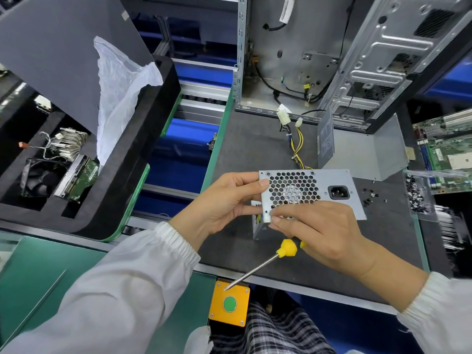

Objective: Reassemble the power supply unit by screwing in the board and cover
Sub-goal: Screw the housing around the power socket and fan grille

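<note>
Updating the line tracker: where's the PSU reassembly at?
Done: nothing I can confirm; whether the board is screwed in can't be seen. In hand: left hand grips the PSU by its fan-grille end; right hand fingers a lower grille corner with the screwdriver tucked in the palm, tip pointing away. Left: the cover lies apart behind, and loose screws wait on the mat.

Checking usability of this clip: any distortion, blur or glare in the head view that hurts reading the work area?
Head view: strong wide-angle bending at the edges, the computer case leaning; the power supply unit and both hands sharp at centre; lighting even, soft shadows; mild sheen on the white plastic bag, no blinding glare.
</note>
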Motion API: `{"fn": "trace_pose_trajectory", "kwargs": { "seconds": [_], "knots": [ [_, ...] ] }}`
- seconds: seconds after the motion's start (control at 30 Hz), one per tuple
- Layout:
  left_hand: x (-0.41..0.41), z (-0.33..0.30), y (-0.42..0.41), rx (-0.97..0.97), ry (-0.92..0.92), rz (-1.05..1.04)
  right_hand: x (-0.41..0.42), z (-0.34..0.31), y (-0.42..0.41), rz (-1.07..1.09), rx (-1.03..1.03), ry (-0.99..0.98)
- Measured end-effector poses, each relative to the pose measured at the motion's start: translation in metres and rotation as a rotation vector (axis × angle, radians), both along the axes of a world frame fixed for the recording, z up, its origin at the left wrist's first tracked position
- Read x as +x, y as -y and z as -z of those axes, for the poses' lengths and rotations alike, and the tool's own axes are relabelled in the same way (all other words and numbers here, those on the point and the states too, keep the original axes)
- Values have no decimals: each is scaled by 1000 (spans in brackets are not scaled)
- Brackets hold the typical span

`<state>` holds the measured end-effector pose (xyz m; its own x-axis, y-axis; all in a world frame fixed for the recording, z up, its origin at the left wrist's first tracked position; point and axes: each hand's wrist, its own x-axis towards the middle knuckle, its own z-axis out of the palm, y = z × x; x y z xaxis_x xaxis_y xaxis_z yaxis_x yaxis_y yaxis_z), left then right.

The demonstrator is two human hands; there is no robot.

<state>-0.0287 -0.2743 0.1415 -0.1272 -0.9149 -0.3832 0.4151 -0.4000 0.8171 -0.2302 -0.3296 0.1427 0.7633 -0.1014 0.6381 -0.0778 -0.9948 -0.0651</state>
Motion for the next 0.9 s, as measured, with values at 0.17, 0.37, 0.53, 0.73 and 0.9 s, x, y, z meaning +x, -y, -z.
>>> {"fn": "trace_pose_trajectory", "kwargs": {
  "seconds": [0.17, 0.37, 0.53, 0.73, 0.9],
  "knots": [
    [0, -1, 0, 11, -2, -5, 2, -10, -2, -3, 204, -47],
    [0, -2, 1, 24, 19, -10, 7, -23, -2, 90, 333, -213],
    [1, -3, 1, 42, 35, -6, 8, -29, -2, 71, 291, -166],
    [-1, -3, 0, 41, 26, -20, -2, -13, -7, 80, 327, -52],
    [-1, -3, 0, 35, 24, -22, -2, -7, -7, 62, 378, 33]
  ]
}}
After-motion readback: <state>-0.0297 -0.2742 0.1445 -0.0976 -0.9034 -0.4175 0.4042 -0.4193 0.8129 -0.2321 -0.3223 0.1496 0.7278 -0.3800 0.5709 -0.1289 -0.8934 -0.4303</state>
